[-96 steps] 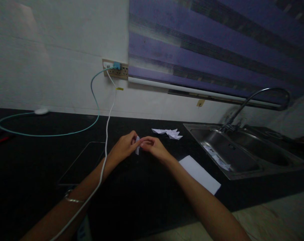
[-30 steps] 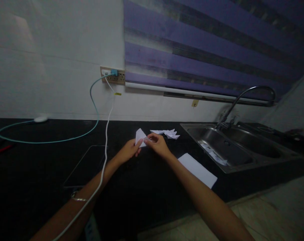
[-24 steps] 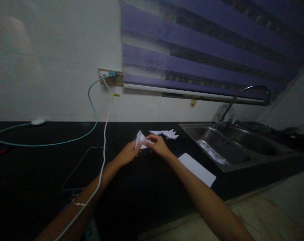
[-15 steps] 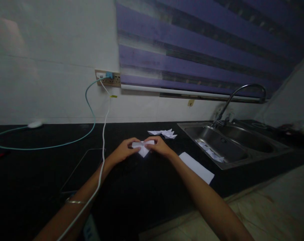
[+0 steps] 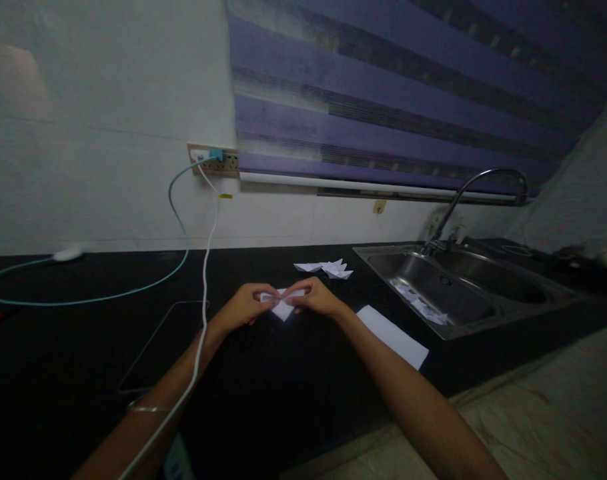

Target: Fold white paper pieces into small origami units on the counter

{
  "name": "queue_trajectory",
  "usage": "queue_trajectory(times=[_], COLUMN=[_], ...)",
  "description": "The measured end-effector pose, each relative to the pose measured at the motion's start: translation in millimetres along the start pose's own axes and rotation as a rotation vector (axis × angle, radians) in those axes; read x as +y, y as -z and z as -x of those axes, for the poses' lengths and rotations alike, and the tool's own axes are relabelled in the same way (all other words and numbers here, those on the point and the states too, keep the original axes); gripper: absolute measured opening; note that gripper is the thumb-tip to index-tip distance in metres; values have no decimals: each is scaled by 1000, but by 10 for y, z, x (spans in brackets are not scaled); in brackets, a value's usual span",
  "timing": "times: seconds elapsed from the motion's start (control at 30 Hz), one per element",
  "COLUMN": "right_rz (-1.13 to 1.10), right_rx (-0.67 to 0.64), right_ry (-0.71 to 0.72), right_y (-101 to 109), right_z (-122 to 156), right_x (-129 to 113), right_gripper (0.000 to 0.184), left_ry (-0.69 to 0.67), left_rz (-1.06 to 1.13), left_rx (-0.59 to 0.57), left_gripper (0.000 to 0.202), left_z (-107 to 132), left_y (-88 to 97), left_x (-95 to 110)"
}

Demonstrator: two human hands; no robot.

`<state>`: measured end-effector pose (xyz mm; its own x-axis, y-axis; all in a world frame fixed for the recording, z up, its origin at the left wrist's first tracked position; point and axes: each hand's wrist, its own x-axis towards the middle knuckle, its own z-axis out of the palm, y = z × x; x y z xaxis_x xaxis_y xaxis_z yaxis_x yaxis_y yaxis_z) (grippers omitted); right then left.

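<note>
On the black counter both of my hands pinch a small folded piece of white paper. My left hand grips its left edge with curled fingers, and my right hand grips its right edge the same way. The paper's point hangs down between the two hands, close to the counter. A small pile of folded white paper pieces lies just beyond my hands. A flat white sheet rests by my right forearm.
A steel sink with a curved tap sits at the right, paper scraps in its basin. A dark tablet lies left of my arm. White and teal cables run from a wall socket.
The paper was held upright between my fingers a second ago; now both hands have lowered it towards the counter and hold it by its two ends, pointing down.
</note>
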<state>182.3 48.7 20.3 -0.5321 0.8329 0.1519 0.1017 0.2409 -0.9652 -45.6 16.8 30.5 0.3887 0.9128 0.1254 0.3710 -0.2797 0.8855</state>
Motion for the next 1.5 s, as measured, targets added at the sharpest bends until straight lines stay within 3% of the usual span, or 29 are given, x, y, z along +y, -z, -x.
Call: queue_trajectory(times=[0.2, 0.4, 0.6, 0.87, 1.07, 1.27, 1.33, 1.43, 1.5], right_rz=[-73, -170, -158, -133, -116, -59, -37, -4, 25], right_rx=[91, 207, 279, 180, 228, 280, 290, 258, 237], right_ry=[47, 65, 109, 137, 111, 151, 177, 203, 215], right_y=[30, -4, -83, -173, -132, -93, -85, -87, -94], right_z=[-6, -23, -28, -23, -28, -27, -29, -25, -18], right_x=[-10, -5, -42, -71, -75, -94, -87, -75, -73], right_gripper=[29, 30, 29, 33, 20, 17, 17, 19, 21], left_ry=[-33, -6, 9, -50, -22, -28, -21, 62, 105], left_rz=[133, 252, 269, 155, 173, 398, 499, 492, 407], left_rx=[-35, 106, 175, 96, 76, -11, 22, 168, 144], left_gripper=[41, 38, 42, 48, 44, 50, 60, 64, 58], left_z=[16, -8, -4, 33, 47, -28, -109, -174, -141], left_y=[18, 53, 26, -9, 24, 55, 29, -26, -49], left_x=[23, 69, 108, 162, 174, 34, -45, -79, -28])
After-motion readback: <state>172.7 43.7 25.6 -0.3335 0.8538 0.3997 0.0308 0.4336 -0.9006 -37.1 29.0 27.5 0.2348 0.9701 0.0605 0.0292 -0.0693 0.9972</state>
